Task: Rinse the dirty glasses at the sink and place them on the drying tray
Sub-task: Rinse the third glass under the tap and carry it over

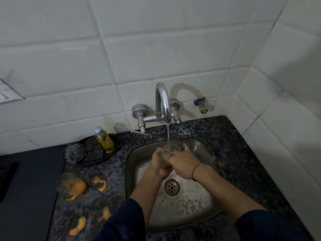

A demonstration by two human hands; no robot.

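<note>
1. A second glass [69, 185] is lying on the counter [114, 164], left of the sink [194, 202].
2. The left hand [160, 162] is gripping the clear glass [169, 151] from its left.
3. Tap [163, 103] water is running into this glass above the sink.
4. The right hand [184, 163] is closing on its right side.

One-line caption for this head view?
Both hands, left hand and right hand, hold a clear glass under the running tap.
</note>
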